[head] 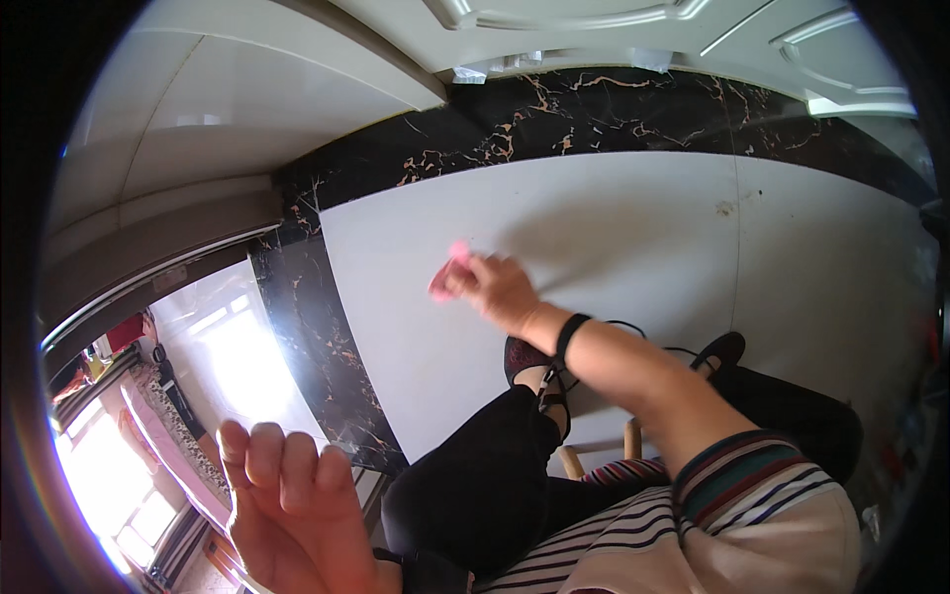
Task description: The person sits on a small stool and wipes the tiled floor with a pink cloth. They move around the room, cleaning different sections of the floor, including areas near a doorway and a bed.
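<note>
My right hand (506, 293) reaches out over the pale tiled floor (631, 223), its fingers closed on a small pink object (444, 282). Motion blur hides what kind of object it is, and the fingers cover part of it. A shadow falls on the tiles beside the hand. My left hand (300, 505) is raised at the lower left, palm facing the camera, with the fingers partly curled and nothing in them. Dark bands circle both wrists.
Black veined stone (505, 137) borders the floor below white panelled cabinet doors (579, 26). A doorway at left opens on a bright room with a bed (174, 438). Dark shoes (523, 360) and a wooden stool (632, 439) are near my legs. Dark cords lie by the shoes.
</note>
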Demonstrator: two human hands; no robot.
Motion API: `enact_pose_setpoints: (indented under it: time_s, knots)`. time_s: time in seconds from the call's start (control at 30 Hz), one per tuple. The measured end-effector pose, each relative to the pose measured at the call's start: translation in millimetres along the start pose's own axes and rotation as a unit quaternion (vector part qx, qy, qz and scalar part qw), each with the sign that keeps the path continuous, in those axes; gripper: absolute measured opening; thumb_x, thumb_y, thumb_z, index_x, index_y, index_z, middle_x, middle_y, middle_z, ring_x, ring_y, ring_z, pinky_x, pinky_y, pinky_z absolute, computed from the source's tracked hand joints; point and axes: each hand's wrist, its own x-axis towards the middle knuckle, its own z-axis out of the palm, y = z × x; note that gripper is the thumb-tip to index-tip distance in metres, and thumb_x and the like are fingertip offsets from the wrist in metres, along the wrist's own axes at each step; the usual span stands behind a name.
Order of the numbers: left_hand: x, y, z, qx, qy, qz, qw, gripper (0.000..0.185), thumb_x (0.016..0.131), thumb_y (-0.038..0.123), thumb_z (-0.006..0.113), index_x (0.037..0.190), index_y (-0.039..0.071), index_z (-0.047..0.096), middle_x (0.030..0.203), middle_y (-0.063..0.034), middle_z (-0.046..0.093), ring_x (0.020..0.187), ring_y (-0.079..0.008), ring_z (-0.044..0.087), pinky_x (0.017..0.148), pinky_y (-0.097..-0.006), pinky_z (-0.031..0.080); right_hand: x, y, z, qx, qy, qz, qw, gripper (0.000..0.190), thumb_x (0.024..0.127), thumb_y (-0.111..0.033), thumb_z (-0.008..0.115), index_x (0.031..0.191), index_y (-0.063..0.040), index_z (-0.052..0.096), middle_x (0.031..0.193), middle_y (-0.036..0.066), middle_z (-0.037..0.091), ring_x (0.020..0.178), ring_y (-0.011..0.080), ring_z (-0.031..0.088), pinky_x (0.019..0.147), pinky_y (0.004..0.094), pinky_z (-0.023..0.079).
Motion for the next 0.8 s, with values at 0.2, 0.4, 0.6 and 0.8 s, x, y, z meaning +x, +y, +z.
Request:
enact_pose_setpoints:
  time_s: [0.2, 0.4, 0.6, 0.8]
  knots:
    - [-10.2, -3.3, 7.1, -0.042, 0.029, 0.009, 0.999, 0.034, 0.095, 0.005, 0.047, 0.126, -0.006, 0.044, 0.087, -0.003, 0.04, 0.073, -0.0122, 0.041, 0.069, -0.0295, 0.035, 53.4, 23.1, -11.4, -0.01, -0.044, 0.105, 0.994, 0.038, 0.092, -0.044, 0.048, 0.107, -0.01, 0.059, 0.116, 0.016, 0.058, 0.108, 0.0338, 0.057, 0.088, 0.047, 0.047]
    - [-16.9, -0.9, 8.3, -0.046, 0.027, 0.032, 0.998, 0.03, 0.095, 0.007, 0.049, 0.123, -0.005, 0.045, 0.085, -0.0034, 0.039, 0.07, -0.0118, 0.04, 0.066, -0.0291, 0.035, 59.7, 125.2, -200.9, -0.269, 0.008, 0.309, 0.912, 0.03, 0.096, -0.025, 0.045, 0.125, -0.015, 0.046, 0.12, 0.016, 0.05, 0.098, 0.037, 0.062, 0.08, 0.0474, 0.051]
    - [-27.9, -3.7, 25.0, -0.058, -0.007, -0.027, 0.998, 0.024, 0.088, 0.008, 0.052, 0.11, -0.002, 0.054, 0.08, -0.0034, 0.043, 0.071, -0.0148, 0.042, 0.069, -0.0309, 0.033, -6.2, 126.1, -253.5, -0.025, 0.149, 0.42, 0.895, 0.059, 0.089, -0.067, 0.043, 0.1, -0.011, 0.058, 0.079, 0.01, 0.067, 0.061, 0.023, 0.065, 0.064, 0.0366, 0.051]
    - [-31.6, -24.8, 47.1, -0.03, -0.031, -0.048, 0.998, 0.021, 0.091, 0.008, 0.049, 0.109, -0.002, 0.052, 0.081, -0.0037, 0.043, 0.069, -0.0146, 0.041, 0.068, -0.0318, 0.033, -110.7, 72.2, -130.5, -0.209, 0.058, -0.198, 0.956, 0.019, 0.082, -0.029, 0.065, 0.093, -0.014, 0.067, 0.097, 0.01, 0.055, 0.091, 0.0273, 0.059, 0.079, 0.0409, 0.053]
